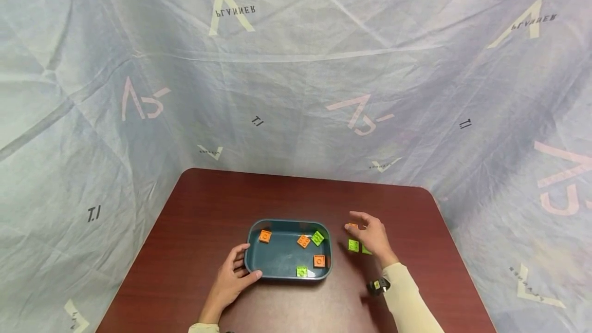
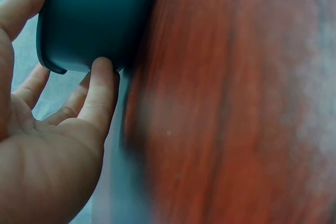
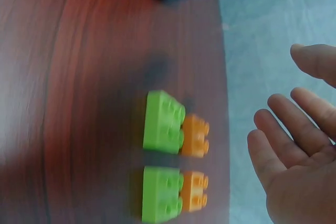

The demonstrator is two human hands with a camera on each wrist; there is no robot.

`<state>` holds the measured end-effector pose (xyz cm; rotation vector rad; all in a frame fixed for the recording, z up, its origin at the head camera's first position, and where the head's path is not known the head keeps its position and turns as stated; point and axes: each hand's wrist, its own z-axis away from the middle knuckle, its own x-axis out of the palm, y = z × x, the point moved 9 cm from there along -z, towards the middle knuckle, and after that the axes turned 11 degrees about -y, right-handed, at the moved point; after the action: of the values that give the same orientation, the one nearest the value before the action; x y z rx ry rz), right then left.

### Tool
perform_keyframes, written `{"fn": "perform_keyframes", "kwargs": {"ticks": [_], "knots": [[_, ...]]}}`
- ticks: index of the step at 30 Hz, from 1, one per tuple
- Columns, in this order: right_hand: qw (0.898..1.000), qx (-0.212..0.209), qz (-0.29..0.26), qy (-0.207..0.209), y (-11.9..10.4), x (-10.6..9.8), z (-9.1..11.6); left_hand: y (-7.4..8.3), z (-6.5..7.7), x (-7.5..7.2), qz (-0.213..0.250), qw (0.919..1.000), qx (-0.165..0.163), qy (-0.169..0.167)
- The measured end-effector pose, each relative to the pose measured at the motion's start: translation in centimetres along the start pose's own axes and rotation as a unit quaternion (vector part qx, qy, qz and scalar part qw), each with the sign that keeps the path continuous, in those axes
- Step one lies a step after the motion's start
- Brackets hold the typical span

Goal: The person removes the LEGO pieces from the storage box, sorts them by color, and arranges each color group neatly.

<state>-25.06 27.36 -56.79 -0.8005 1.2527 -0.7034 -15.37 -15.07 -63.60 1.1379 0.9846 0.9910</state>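
Note:
A dark teal tray (image 1: 276, 263) stands on the table, and my left hand (image 1: 229, 275) grips its near left corner. The left wrist view shows the thumb at the tray's rim and a fingertip against its outer wall. Inside the tray lie several orange and green toy building bricks, among them an orange brick (image 1: 265, 236) and a green brick (image 1: 317, 238). To the right of the tray, my right hand (image 1: 373, 238) hovers over more bricks, its fingers extended and holding nothing. Two green bricks (image 3: 159, 124) and two orange bricks (image 3: 195, 137) stand below it, studs showing, in the right wrist view.
The reddish-brown wooden table (image 1: 208, 209) has rounded far corners. Pale grey printed cloth (image 1: 287, 81) hangs behind the table and along both sides. A dark band with a small device (image 1: 379, 285) sits at the right wrist.

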Motion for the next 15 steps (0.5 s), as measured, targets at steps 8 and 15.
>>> {"fn": "perform_keyframes", "kwargs": {"ticks": [8, 15], "knots": [[0.997, -0.019, -0.07, 0.009, -2.6, 2.3, 0.2, 0.0, 0.2, 0.0, -0.009, 1.0, 0.002, 0.002], [0.994, -0.007, -0.108, -0.006, -4.1, 4.6, -0.1, 0.1, -0.1, 0.0, -0.013, 0.9999, 0.003, 0.001]]}}
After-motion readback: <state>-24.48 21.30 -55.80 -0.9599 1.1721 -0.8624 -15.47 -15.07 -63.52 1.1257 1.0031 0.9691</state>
